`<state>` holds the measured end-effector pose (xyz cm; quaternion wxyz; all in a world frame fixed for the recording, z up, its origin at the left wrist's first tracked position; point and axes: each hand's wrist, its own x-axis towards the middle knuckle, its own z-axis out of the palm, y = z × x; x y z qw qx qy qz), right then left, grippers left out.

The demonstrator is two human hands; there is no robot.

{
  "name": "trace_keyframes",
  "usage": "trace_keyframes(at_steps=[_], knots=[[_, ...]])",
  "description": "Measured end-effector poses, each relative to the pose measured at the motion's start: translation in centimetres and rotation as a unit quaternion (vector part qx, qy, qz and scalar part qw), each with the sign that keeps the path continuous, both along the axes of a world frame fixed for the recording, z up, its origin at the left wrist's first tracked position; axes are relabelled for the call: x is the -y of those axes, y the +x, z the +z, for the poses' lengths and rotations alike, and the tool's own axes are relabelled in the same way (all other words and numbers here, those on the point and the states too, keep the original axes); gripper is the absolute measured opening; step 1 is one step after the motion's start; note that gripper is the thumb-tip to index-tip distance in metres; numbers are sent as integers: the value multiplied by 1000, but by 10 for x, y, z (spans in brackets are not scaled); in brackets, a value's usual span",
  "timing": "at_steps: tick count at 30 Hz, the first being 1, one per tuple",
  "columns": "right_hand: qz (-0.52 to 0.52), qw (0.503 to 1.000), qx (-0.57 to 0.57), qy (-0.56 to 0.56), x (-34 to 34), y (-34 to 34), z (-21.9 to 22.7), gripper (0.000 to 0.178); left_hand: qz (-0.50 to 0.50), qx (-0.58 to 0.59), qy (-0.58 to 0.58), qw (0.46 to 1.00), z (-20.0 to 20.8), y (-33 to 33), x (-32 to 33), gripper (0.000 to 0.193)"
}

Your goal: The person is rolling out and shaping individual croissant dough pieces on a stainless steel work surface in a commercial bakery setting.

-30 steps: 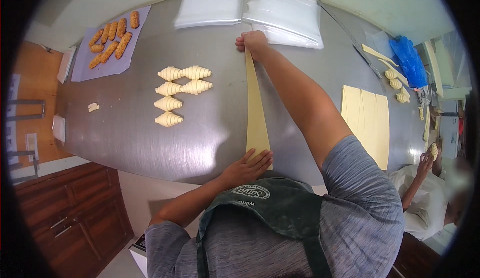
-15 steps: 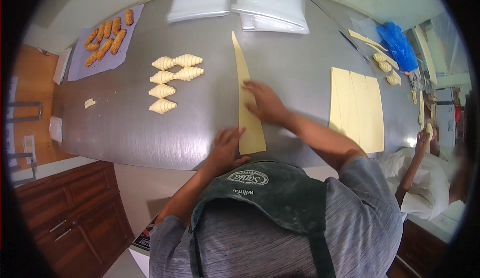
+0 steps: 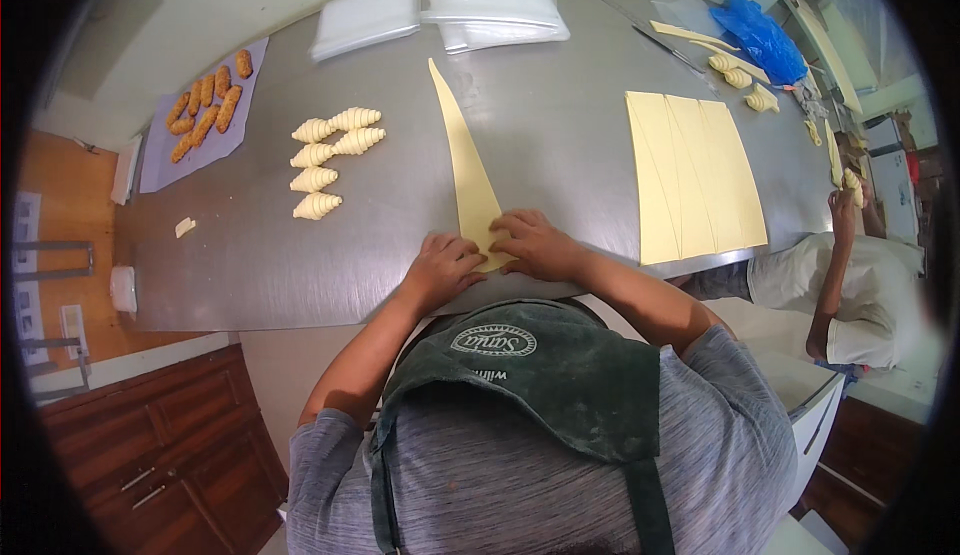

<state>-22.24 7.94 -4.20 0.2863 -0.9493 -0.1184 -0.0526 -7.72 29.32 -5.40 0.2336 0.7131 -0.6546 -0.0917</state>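
A long, thin dough triangle [image 3: 464, 160] lies on the steel table, its point away from me and its wide end close to my apron. My left hand [image 3: 443, 269] grips the left corner of that wide end, fingers bent. At the right corner, my right hand [image 3: 542, 246] has its curled fingers on the dough too. The fingers partly hide the near edge. Several rolled raw croissants [image 3: 314, 179] sit to the left of the triangle. To the right lies a dough sheet [image 3: 690, 180] cut into long triangles.
Stacked clear plastic bags [image 3: 495, 5] lie at the table's back. Browned pastries [image 3: 208, 102] rest on paper at far left, beyond a small dough scrap [image 3: 185, 226]. A blue plastic bag [image 3: 762, 37] and dough strips are at back right. A co-worker [image 3: 850, 280] holds dough at the right.
My right hand has come back from the middle of the dough triangle to its wide end. My left hand now holds the corner there. The whole view has shifted slightly.
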Motion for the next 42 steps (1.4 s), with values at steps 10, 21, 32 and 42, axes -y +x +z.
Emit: trace_keyframes(at_steps=[10, 21, 32, 42], knots=[[-44, 992, -59, 102, -5, 16, -1, 12, 76, -171, 20, 982, 10, -1, 14, 13], [3, 970, -240, 38, -2, 33, 5, 26, 22, -169, 115, 979, 18, 0, 25, 13], [-27, 979, -197, 46, -4, 23, 0, 18, 63, -152, 94, 982, 17, -8, 21, 12], [29, 998, 30, 46, 2, 3, -16, 16, 32, -80, 44, 995, 14, -8, 19, 15]])
